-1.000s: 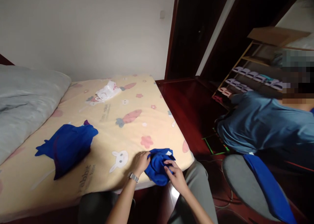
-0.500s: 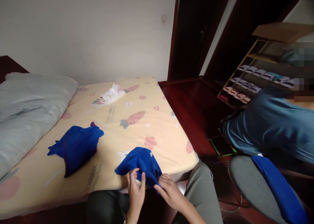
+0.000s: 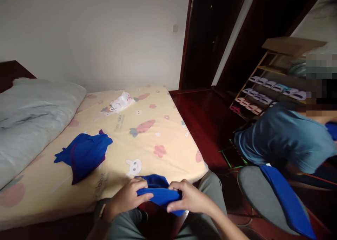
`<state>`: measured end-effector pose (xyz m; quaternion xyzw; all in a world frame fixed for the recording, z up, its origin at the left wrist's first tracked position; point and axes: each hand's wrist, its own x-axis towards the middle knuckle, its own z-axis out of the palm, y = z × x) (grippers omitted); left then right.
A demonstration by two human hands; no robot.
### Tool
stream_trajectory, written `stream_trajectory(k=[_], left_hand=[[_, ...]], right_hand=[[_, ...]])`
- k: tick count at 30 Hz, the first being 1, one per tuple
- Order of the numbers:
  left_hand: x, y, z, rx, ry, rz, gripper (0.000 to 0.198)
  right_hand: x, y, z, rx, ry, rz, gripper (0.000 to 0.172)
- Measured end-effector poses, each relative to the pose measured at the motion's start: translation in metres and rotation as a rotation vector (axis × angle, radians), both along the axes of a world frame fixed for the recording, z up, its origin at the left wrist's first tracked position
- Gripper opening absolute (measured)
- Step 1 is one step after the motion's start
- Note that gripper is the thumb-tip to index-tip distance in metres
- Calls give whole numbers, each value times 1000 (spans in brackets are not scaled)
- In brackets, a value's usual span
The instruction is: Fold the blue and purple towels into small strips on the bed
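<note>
A piece of blue cloth (image 3: 163, 197) stretches between my hands at the bed's near edge, above my lap; its far part lies on the mattress. My left hand (image 3: 131, 194) grips its left end, fingers curled over the top and thumb below. At the other end my right hand (image 3: 188, 198) pinches the cloth the same way. To the left on the bed lies another blue cloth item (image 3: 88, 154) with purple edging, crumpled and apart from both hands.
The bed (image 3: 179, 155) has a patterned sheet, a grey quilt (image 3: 34, 117) and a white plastic bag (image 3: 122, 102). On the right, a person in a blue shirt (image 3: 281, 138) bends near a grey stool (image 3: 259, 198) draped with blue cloth (image 3: 288, 201). Behind stands a slipper rack (image 3: 273, 85).
My left hand has moved from the cloth's front to its left end and taken hold. The cloth is drawn nearer and pulled out between both hands. The view has shifted slightly.
</note>
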<state>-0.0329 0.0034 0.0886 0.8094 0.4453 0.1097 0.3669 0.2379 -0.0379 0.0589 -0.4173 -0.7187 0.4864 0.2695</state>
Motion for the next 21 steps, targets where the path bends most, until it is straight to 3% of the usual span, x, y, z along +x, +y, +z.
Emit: stream_trajectory(k=[4,6,10,15,18,21], left_hand=[[-31,7,48,-4,-54,16,26],[-53,12,59,25,-84,69,29],[-99,29,57,89,-44,186,36],[-118,55,43,20,162,91,39],[-116,81,44,10,289,52,38],[-120,127,54,88,417,68,39]], right_hand=[[32,0,19,-181,-38,303,40],[54,-4,23,-222,-17,299,38],[100,-16,30,-254,21,107,34],[132,-9,43,-211,-13,-67,31],[140,26,52,-175,-49,-110,35],[145,89,56,-86,-161,-157,42]])
